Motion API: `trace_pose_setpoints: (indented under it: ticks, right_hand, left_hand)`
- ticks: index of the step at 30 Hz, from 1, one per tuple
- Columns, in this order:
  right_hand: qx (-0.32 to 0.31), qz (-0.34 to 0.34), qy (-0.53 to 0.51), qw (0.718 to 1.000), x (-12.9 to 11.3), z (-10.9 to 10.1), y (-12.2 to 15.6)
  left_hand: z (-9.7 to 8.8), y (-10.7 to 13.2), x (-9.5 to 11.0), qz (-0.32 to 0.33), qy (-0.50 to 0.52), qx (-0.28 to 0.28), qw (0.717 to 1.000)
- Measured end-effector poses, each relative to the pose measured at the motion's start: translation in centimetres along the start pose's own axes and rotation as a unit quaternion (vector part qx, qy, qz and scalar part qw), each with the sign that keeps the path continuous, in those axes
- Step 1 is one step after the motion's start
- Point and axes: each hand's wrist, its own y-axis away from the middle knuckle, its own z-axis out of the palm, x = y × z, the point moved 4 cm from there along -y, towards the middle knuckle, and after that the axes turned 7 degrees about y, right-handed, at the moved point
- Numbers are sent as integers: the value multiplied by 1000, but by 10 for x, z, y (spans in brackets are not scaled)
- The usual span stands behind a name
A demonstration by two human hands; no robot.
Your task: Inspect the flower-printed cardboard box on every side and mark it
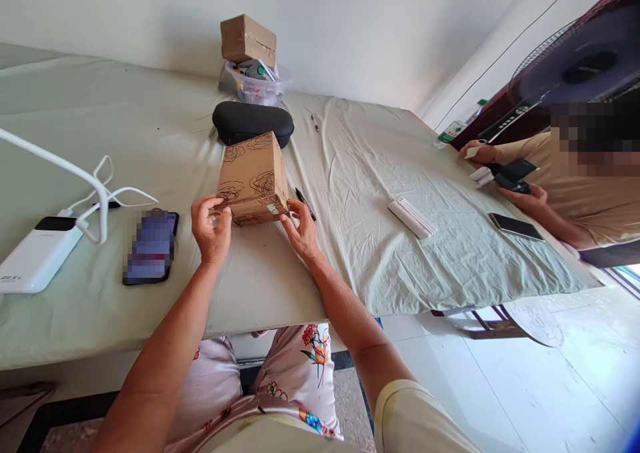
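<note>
A brown cardboard box [250, 176] with black scribbled loops drawn on it rests on the cloth-covered table in front of me. My left hand [211, 230] grips its near left corner between thumb and fingers. At the near right corner, my right hand [301, 230] holds the box the same way. Close beside the right hand lies a black marker [305, 204]. Just behind the box sits a black hard case [253, 122].
A phone [151, 246] and white power bank [43, 253] with a cable lie left. Behind stands a plastic basin [263, 90] under another carton [249, 40]. Rightward are a white device [413, 217], a phone [516, 226], a bottle [450, 133] and a seated person [575, 193] handling dark objects.
</note>
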Motion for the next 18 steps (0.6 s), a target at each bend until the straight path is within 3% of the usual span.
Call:
trace_pose_setpoints:
  ticks: [12,18]
  right_hand:
    - [14,45,23,999,4,-6,0]
    - [62,-40,30,997,-3,-7,2]
  left_hand:
    - [3,4,11,102,-37,-57,992]
    - [8,10,12,145,-78,-89,982]
